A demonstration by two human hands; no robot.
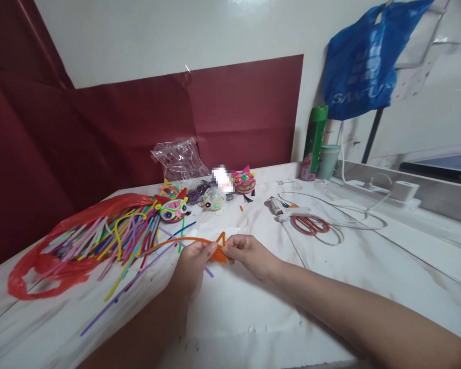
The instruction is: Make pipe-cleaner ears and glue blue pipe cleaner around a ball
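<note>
An orange pipe cleaner [181,239] is bent into a small folded, pointed shape between my two hands, above a white sheet on the table. My left hand [192,266] pinches it with the thumb on top, and a long free end sticks out to the left. On the other side, my right hand [249,255] pinches the right edge of the bent part, with a pointed loop rising between the hands. A purple pipe cleaner [208,272] lies close by my left hand.
A red plastic bag [48,287] holds many coloured pipe cleaners [100,236] at left. Decorated animal-face ornaments [172,209] stand at the back near clear wrapping [180,156]. At right lie orange-handled scissors [311,224], a white glue gun [292,211] and its cord.
</note>
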